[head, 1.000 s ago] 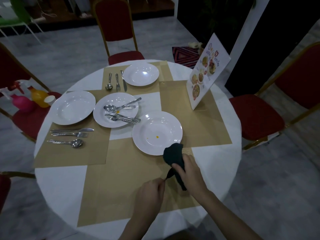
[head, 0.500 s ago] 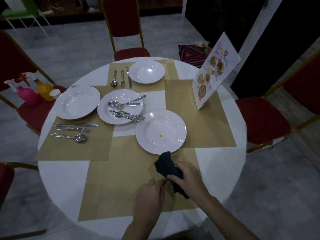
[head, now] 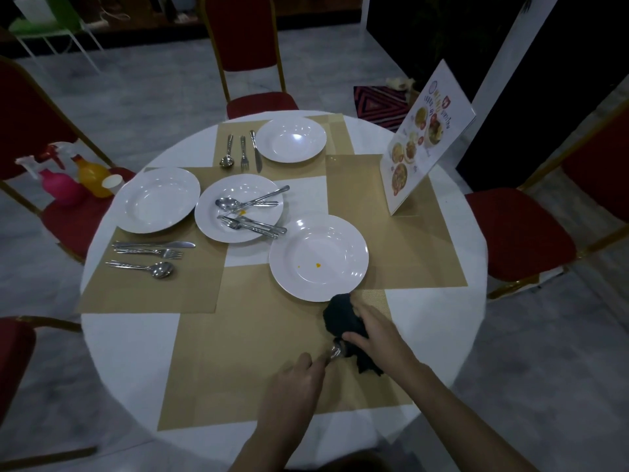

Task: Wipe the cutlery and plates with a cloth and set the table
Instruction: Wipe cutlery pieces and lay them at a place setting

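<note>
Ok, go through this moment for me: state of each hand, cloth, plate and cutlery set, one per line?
left hand: grips a piece of cutlery by its handle
right hand: holds the dark cloth round that cutlery's other end
near plate: orange specks, unwiped
middle plate: loose cutlery piled on it, orange speck
left plate: set, knife, fork, spoon beside it
far plate: set, cutlery beside it

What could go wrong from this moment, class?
The dark cloth in the right hand touches the rim of the nearest plate, so a wide wipe might nudge it. That plate shows orange specks and could get laid unwiped. The piece of cutlery pinched by the left hand might slip.
</note>
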The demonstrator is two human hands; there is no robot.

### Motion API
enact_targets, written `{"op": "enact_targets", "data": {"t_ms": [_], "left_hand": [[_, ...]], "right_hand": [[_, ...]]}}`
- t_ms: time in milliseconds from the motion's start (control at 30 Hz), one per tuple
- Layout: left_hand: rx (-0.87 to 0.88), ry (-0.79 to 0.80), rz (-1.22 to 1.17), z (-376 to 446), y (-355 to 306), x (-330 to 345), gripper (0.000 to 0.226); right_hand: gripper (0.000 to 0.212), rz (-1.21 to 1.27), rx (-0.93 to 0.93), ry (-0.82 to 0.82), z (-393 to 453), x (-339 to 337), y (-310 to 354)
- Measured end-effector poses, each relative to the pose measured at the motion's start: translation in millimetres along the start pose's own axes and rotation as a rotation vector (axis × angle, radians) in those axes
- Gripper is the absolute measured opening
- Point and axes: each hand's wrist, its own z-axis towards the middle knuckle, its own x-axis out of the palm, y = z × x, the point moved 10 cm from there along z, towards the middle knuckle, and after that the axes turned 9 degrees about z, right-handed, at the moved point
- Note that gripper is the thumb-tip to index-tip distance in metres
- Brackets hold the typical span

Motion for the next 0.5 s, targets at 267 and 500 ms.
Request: {"op": "enact_targets", "data": {"t_ms": [267,500], "left_hand": [[-0.190,0.000,-0.362,2,27,13,0.029],[-0.194,0.110,-0.501,1,20,38,0.029]], "right_hand": [[0.030,0.093,-0.168,-0.251,-34,12,35],[0.024,-0.005,-0.190,-0.178,-21,22,33]]}}
